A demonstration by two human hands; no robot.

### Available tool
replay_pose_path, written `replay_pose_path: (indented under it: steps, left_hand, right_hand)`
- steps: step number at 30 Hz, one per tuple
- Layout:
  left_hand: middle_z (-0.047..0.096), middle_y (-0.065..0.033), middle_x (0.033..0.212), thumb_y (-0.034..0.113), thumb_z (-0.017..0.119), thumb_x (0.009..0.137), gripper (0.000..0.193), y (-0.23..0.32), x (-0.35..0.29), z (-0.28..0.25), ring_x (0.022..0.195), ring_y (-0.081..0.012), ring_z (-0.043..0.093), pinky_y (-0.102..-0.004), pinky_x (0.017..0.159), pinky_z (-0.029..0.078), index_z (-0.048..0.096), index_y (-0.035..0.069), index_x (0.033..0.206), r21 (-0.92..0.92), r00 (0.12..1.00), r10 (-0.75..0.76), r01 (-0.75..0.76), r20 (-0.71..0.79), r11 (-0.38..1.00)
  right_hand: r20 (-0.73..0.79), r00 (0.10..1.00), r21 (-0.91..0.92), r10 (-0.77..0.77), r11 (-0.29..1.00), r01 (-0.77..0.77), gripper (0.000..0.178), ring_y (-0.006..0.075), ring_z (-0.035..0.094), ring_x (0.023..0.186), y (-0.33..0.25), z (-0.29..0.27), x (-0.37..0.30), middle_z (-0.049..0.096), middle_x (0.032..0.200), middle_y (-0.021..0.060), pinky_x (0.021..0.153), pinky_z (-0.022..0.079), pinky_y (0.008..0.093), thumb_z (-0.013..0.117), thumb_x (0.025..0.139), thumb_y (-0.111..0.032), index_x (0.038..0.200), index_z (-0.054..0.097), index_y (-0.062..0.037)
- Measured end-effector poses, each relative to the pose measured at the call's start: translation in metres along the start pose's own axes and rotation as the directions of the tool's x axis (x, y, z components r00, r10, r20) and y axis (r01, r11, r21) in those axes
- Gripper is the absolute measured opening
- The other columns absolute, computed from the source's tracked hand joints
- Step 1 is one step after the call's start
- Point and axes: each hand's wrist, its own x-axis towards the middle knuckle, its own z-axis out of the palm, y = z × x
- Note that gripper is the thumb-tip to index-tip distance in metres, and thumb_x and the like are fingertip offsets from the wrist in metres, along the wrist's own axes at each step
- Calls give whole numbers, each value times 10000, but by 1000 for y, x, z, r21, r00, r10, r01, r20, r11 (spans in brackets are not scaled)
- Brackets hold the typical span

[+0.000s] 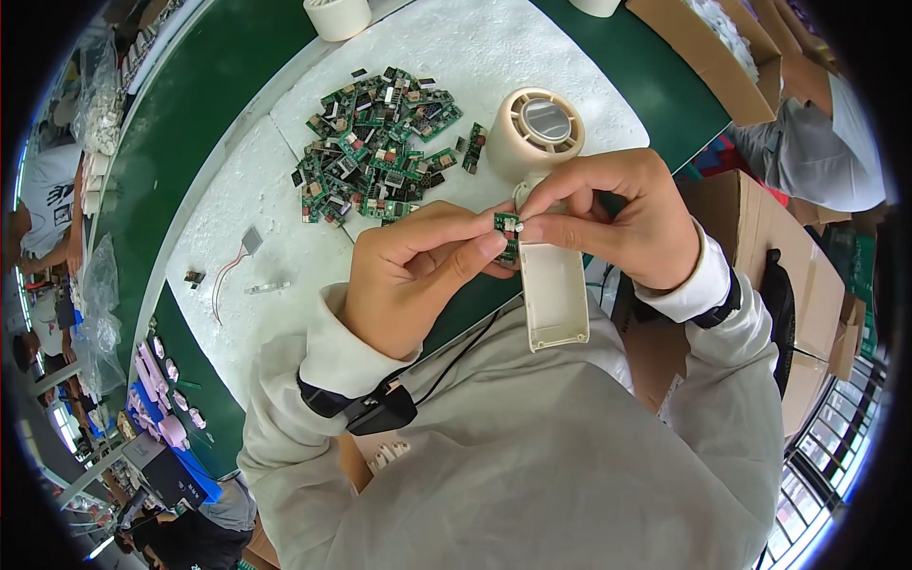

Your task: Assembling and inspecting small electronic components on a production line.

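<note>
Between the thumb and fingers of my left hand (418, 271) is a small green circuit board (506, 239), held upright. My right hand (617, 214) is closed in a pinch at the board's right edge. Its fingertips hide most of what they grip; a tiny white piece shows beside them. Just below the fingers is the open, hollow handle shell (556, 299) of a cream handheld fan. The fan's round head (538, 128), with a silvery disc in its centre, rests on the white board beyond my hands. My right fingers cover part of the handle's upper end.
A heap of green circuit boards (380, 147) lies on the white foam board (503, 47). A silvery square with thin wires (249, 240) and a small clear piece (268, 287) lie at left. Cardboard boxes (760, 247) stand to the right. Pink parts (157, 389) sit at far left.
</note>
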Motion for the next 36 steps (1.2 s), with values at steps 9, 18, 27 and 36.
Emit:
replay_pose_path:
  steps: [9,18,27,36]
  left_hand:
    - [662,-158,1128,-47,616,980,244,-4,0,1,1002,-207,686,-341,873,632,657,-72,1219,76,996,55,-50,-76,996]
    - [670,-143,1160,-39,610,989,251,-4,0,4,1068,-200,678,-336,937,600,626,-72,1237,47,993,16,-11,-113,999]
    - [656,-175,1237,-35,591,998,266,-6,-2,5,1115,-246,675,-400,949,602,611,-58,1262,32,988,6,-1,-152,999]
    - [643,-172,1238,-39,589,996,259,-4,-3,9,1126,-249,669,-385,955,603,611,-68,1253,131,992,34,-18,-124,991]
  right_hand:
    - [-59,998,-119,-17,993,10,125,20,385,507,-1,7,-1,478,547,-40,489,302,232,798,853,-40,974,767,-48]
    - [-86,980,-218,-180,963,158,208,9,482,573,-3,9,0,577,622,-20,513,336,210,809,828,-15,1031,766,-35]
    - [110,973,-75,203,978,-196,138,44,481,559,-11,-13,5,637,674,1,536,366,226,812,827,-23,961,777,-22]
    - [-54,992,-285,-118,953,98,158,61,513,597,-10,3,0,653,778,27,546,387,229,801,816,7,968,774,-23]
